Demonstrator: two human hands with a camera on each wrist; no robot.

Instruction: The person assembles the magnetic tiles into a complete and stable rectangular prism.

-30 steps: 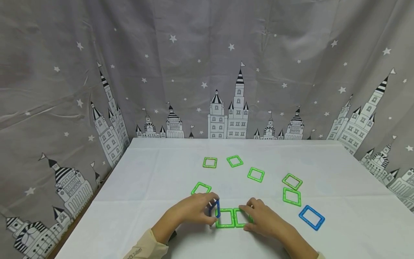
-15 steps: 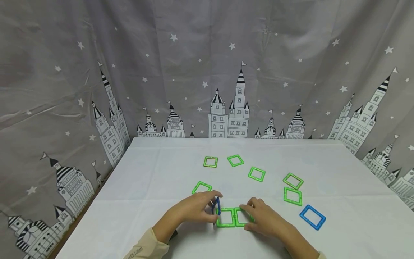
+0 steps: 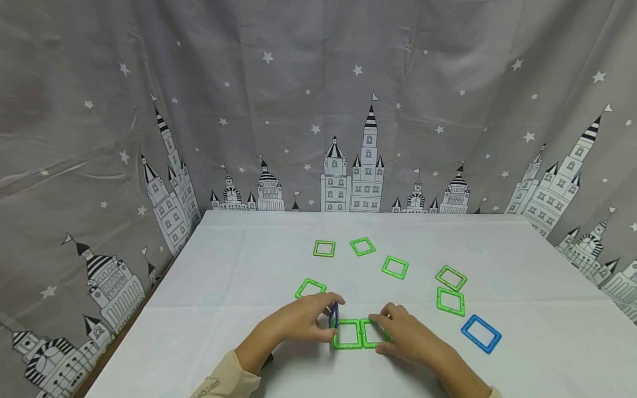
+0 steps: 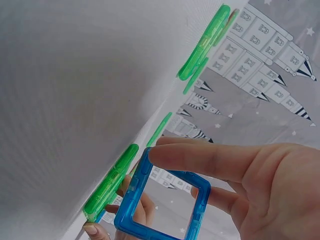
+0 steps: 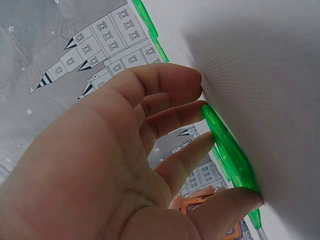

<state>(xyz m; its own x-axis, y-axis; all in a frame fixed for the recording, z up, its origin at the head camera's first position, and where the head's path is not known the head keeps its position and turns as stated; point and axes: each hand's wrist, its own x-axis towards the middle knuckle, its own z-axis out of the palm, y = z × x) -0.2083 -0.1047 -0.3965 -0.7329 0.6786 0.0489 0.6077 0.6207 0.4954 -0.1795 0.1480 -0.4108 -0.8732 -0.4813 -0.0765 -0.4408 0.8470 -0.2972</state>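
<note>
My left hand (image 3: 306, 318) pinches a blue square magnetic tile (image 4: 132, 200), an open frame, between thumb and fingers. The blue tile stands upright at the left edge of a green square tile (image 3: 348, 346), nearly edge-on in the head view. A second green tile (image 3: 365, 334) lies flat against the first one's right side. My right hand (image 3: 410, 337) grips that second tile by its far and near edges, thumb at the near side. In the right wrist view, its fingertips and thumb meet the green frame (image 5: 232, 150), close to the table surface.
Several green tiles lie flat farther back, one (image 3: 298, 290) just beyond my left hand. Two green tiles (image 3: 439, 301) touch at the right, with a loose blue tile (image 3: 487, 326) nearer. An orange frame (image 5: 189, 204) shows past the right thumb. A grey castle-print curtain (image 3: 298, 83) hangs behind the white table (image 3: 224, 265).
My left hand has shifted slightly right, and the blue tile has turned more edge-on along the green tile's left edge. The right hand stays in place on its tile.
</note>
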